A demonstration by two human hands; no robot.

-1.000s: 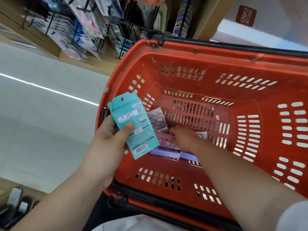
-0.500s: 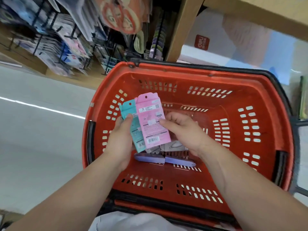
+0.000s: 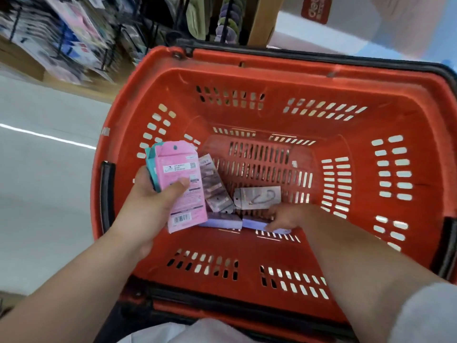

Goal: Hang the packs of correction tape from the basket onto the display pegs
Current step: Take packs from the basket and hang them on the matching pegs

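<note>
Fingers (image 3: 271, 227) seemingly pinching lilac pack (image 3: 252, 222), basket (image 3: 272, 70) around

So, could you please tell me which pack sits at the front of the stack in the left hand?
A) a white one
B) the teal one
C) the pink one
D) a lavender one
C: the pink pack faces the camera under the thumb of the left hand, and only an edge of the teal pack shows behind it.
</note>
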